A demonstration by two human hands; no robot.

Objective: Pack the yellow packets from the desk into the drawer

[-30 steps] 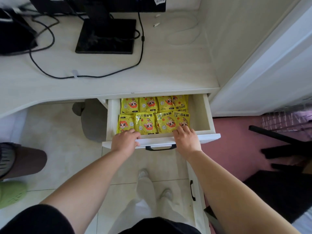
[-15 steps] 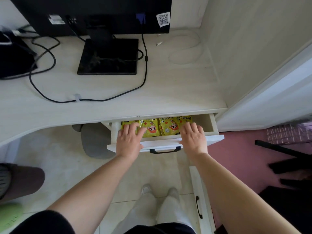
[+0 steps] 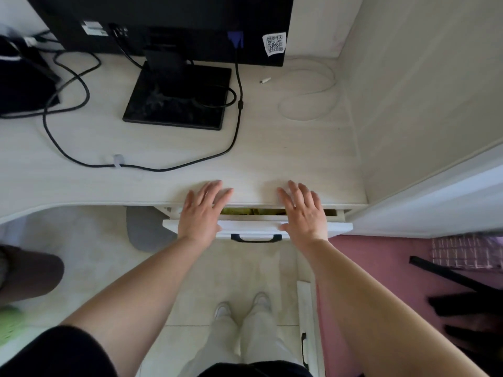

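The white drawer (image 3: 253,227) under the desk (image 3: 272,159) is almost pushed in; only a narrow gap shows. A thin strip of the yellow packets (image 3: 245,211) is visible in that gap between my hands. My left hand (image 3: 202,210) lies flat with straight fingers over the drawer's front edge, fingertips reaching onto the desk top. My right hand (image 3: 304,210) lies the same way on the right part of the drawer front. Neither hand holds anything. The dark drawer handle (image 3: 255,238) sits between my wrists.
A black monitor (image 3: 168,23) on its stand (image 3: 177,102) is at the back of the desk, with black cables (image 3: 81,161) and a white cable (image 3: 307,91). A white wall (image 3: 422,91) is on the right. A lower drawer front (image 3: 306,322) stands by my feet.
Both hands pushed the drawer inward; the rows of packets seen a second ago are now nearly all hidden under the desk top. My fingers straightened and moved forward onto the desk edge.
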